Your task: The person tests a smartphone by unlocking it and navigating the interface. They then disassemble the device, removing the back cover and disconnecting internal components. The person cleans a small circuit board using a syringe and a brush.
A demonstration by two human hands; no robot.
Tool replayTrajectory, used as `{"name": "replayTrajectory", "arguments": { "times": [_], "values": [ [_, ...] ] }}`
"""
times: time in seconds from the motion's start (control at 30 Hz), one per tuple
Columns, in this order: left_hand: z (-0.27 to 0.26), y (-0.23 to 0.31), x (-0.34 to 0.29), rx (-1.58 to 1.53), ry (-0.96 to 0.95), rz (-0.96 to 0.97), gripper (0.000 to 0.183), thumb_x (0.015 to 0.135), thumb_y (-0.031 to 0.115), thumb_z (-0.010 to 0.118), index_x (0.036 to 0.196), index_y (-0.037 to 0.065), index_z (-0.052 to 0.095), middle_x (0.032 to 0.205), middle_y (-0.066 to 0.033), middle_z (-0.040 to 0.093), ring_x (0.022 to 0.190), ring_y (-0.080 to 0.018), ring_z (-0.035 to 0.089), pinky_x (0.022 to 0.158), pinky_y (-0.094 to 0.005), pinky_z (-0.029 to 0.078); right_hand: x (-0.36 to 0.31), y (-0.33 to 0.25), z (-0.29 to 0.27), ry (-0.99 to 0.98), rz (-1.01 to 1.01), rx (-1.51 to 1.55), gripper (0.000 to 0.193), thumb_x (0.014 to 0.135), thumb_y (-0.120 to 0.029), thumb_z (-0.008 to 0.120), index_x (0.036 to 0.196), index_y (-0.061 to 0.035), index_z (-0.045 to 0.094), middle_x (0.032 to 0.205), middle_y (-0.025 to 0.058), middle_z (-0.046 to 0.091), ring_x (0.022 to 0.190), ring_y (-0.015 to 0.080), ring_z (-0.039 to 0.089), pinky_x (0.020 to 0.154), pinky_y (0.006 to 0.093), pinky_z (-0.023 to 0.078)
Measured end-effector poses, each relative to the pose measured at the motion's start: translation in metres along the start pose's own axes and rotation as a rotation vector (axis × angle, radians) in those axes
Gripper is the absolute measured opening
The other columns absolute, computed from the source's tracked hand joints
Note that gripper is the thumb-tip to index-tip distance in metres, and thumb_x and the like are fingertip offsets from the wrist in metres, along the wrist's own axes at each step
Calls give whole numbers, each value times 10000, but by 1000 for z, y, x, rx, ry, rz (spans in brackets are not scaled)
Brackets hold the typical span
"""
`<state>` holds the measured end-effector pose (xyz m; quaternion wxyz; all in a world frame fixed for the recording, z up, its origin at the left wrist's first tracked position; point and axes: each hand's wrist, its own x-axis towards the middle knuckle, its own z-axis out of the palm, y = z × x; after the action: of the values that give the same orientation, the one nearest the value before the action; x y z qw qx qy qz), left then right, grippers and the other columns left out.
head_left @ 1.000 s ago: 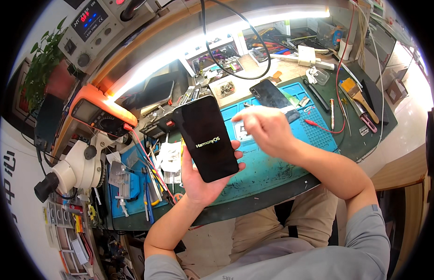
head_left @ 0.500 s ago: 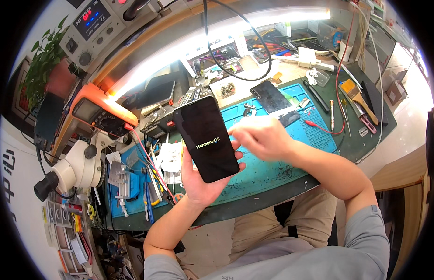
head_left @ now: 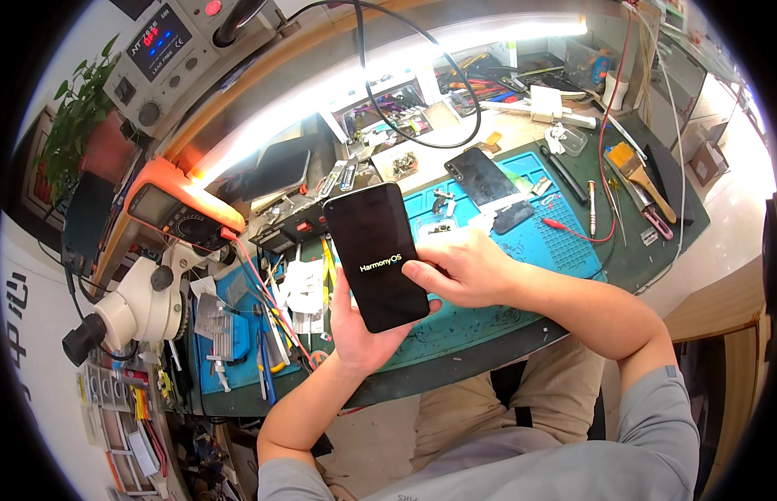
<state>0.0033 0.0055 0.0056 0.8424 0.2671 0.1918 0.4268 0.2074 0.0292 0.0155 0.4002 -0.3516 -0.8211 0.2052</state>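
A black smartphone (head_left: 373, 230) is tilted above the blue work mat (head_left: 455, 326), its dark screen facing up with a small line of light lettering. My left hand (head_left: 363, 342) cradles its lower part from beneath, with the thumb along the left edge. At the right edge, my right hand (head_left: 472, 267) has its fingers curled and its thumb over the screen's side, pinching the phone there. The fingers behind the phone are mostly hidden. Beyond the hands lie a dark phone-shaped panel (head_left: 482, 177) and a smaller dark piece (head_left: 513, 217) on the mat.
An orange multimeter (head_left: 184, 209) and a white microscope (head_left: 146, 305) stand at the left. A black cable loop (head_left: 476, 104) hangs over the bench's back. Toward the right lie a brush (head_left: 647, 188), a screwdriver (head_left: 592, 204) and a red probe lead (head_left: 564, 225).
My right hand has come down and left onto the phone's right edge, from just off it. The phone has shifted slightly right and down. Its lettering stays lit.
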Motion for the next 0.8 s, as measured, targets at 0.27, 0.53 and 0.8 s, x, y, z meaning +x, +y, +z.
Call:
{"name": "replayTrajectory", "arguments": {
  "times": [0.27, 0.53, 0.8],
  "values": [
    [-12, 0, 3, -48, -153, 6, 784, 1022, 692, 195, 1518, 127, 417, 1489, -107, 508, 1344, -314, 512, 1081, -590, 408, -1, 2, 1, -16, 1, -36, 363, 987, -339, 585, 777, -46, 631, 652, 125, 635, 638, 340, 660, 598, 443, 515],
    [-15, 0, 3, -65, -172, 5, 780, 1025, 686, 191, 1516, 125, 420, 1490, -107, 506, 1343, -314, 511, 1084, -589, 405, -1, 1, 1, -15, -10, -55, 372, 986, -337, 586, 767, -39, 632, 648, 132, 646, 635, 337, 667, 598, 436, 523],
    [-16, 0, 4, -49, -182, 7, 794, 1025, 689, 179, 1511, 111, 422, 1477, -114, 516, 1333, -312, 519, 1078, -585, 408, -3, 6, 3, -20, -25, -60, 290, 997, -317, 584, 884, -64, 672, 630, 79, 628, 597, 287, 651, 543, 392, 487]
  ]
}}
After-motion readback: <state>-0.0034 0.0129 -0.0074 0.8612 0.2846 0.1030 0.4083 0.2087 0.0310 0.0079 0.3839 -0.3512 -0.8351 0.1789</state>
